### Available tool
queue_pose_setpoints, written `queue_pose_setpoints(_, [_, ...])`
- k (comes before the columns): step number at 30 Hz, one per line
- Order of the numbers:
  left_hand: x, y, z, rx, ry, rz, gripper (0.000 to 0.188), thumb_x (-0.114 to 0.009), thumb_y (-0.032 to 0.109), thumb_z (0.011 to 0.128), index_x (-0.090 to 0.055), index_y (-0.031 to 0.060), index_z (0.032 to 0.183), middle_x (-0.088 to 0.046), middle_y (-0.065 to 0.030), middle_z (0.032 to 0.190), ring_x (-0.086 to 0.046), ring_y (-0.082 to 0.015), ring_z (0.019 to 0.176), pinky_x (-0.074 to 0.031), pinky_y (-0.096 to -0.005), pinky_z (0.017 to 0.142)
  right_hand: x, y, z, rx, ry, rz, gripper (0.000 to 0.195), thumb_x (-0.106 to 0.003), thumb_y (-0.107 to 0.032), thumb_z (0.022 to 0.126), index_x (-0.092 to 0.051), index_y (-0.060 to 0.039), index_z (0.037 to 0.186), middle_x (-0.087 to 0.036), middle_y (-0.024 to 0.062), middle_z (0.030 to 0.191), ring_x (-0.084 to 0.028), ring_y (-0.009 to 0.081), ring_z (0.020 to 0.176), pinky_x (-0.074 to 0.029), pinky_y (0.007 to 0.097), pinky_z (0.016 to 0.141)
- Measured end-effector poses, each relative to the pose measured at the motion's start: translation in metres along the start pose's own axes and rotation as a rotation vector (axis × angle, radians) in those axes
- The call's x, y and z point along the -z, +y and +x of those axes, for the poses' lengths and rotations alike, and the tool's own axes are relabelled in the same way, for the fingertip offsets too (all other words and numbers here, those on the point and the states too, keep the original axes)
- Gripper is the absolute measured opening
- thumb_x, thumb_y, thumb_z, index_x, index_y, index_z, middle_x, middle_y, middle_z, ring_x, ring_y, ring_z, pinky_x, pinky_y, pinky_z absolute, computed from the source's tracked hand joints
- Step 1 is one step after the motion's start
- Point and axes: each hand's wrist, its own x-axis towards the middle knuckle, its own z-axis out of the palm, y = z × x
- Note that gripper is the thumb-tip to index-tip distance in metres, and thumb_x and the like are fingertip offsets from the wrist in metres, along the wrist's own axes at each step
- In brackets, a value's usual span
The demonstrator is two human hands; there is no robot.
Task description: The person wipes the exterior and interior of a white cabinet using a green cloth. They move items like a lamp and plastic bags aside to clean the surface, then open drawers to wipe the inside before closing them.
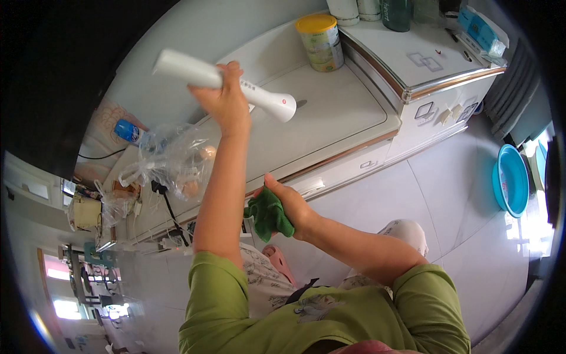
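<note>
My left hand (pixel 227 99) grips a white, flared plastic bottle or vase-like container (pixel 190 68) around its middle, holding it tilted above the low white cabinet top (pixel 318 115). Printed characters and a small red mark show on its side. In my right hand (pixel 294 208) is a crumpled green cloth (pixel 268 214), held low in front of the cabinet's front edge. The fingers under the cloth are mostly hidden. Past the white object, a can with a yellow lid (pixel 319 44) stands at the back of the cabinet top.
Clear plastic bags (pixel 172 155) holding round things lie at the left, near a blue spray can (pixel 128 130) and black cables (pixel 170 212). A higher cabinet (pixel 420 57) at the right carries bottles and a blue tissue pack (pixel 482 31). A turquoise basin (pixel 510 181) is at the far right.
</note>
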Motion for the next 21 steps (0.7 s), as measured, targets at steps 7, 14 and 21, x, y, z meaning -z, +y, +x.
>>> queue_pose_setpoints(7, [-0.041,-0.053,0.032,0.22,-0.172,0.121,0.054,-0.06,0.022,0.088,-0.027,-0.0061,0.12,-0.044,-0.0203,0.114,-0.05,-0.0252,0.108,-0.04,-0.0389,0.096,0.013,-0.025,0.004,-0.003,-0.056,-0.012,0.057,-0.048,-0.064,0.089,-0.055,-0.0079,0.099,-0.063,0.0074,0.083,-0.062,0.0178,0.061,-0.046,0.0324,0.042])
queue_pose_setpoints(14, [-0.074,-0.097,0.051,0.239,-0.198,0.193,0.061,-0.059,0.019,0.088,-0.022,-0.0074,0.127,-0.036,-0.0217,0.124,-0.04,-0.0289,0.118,-0.03,-0.0394,0.105,0.027,-0.048,0.006,0.024,-0.125,0.034,0.058,-0.047,-0.064,0.09,-0.051,-0.0077,0.101,-0.06,0.0073,0.08,-0.057,0.0168,0.056,-0.043,0.0315,0.041])
queue_pose_setpoints(21, [-0.089,-0.131,0.059,0.187,-0.123,0.321,0.056,-0.062,0.015,0.09,-0.024,-0.0037,0.127,-0.046,-0.0178,0.117,-0.051,-0.0252,0.107,-0.04,-0.0374,0.096,0.03,-0.05,0.011,0.044,-0.155,-0.015,0.057,-0.047,-0.063,0.091,-0.053,-0.0067,0.103,-0.061,0.006,0.082,-0.058,0.0148,0.06,-0.045,0.0294,0.043])
